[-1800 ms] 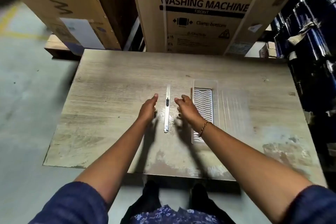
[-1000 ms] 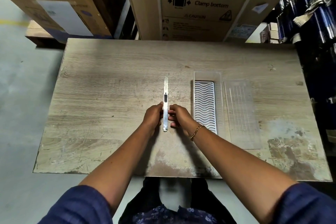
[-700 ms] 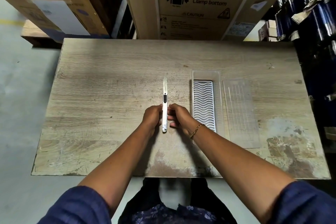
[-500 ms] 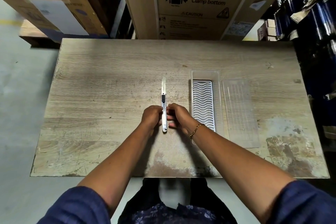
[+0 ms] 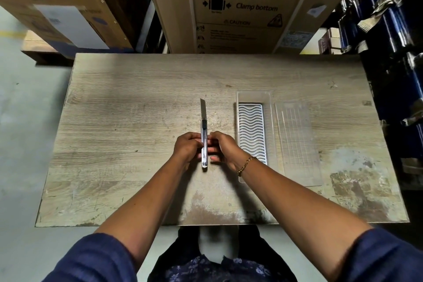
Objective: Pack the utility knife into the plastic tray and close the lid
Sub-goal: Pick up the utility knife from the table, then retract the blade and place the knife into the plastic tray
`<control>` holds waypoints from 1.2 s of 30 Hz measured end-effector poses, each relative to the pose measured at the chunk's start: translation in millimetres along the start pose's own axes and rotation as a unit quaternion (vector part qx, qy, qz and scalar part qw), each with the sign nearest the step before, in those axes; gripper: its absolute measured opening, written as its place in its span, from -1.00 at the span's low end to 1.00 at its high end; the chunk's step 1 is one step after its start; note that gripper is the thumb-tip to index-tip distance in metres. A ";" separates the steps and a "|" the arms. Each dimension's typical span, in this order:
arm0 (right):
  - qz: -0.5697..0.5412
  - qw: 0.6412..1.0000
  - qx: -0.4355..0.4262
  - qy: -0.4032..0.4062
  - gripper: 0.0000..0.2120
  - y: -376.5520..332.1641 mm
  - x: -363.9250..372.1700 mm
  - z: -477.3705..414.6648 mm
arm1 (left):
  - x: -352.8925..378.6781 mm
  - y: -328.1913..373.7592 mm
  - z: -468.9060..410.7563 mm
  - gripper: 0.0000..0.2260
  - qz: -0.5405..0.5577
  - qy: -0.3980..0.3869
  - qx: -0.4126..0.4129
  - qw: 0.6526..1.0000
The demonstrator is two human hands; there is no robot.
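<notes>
Near the middle of the desk (image 5: 114,144) we hold the utility knife (image 5: 204,144) with left hand (image 5: 186,147) and right hand (image 5: 223,147) closed on its handle, beside the open tray (image 5: 251,131). Its blade sticks out; it could cut us.

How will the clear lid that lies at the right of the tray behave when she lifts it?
The clear lid looks thin and see-through, so it is probably light and may flex. It lies flat on the table, so its edge may be hard to catch.
</notes>
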State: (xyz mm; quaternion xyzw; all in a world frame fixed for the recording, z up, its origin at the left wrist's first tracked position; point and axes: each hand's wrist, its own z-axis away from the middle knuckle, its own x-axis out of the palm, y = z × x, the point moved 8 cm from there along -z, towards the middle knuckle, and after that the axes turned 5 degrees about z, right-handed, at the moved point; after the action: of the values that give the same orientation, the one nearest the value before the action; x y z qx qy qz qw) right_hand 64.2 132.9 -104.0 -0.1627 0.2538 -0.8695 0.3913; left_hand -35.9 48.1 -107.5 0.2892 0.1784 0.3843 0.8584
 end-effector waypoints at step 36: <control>-0.019 0.985 -0.160 0.068 -0.95 -111.4 -44.7 45.1 | 35.2 66.2 59.3 -0.75 0.087 -0.104 0.087 0.987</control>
State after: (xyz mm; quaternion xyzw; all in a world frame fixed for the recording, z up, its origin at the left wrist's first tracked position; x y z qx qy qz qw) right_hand 48.0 215.8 -7.5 -0.1684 0.4122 -0.8343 0.3251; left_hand -18.8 89.2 -22.9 0.4156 0.0950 0.4085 0.8070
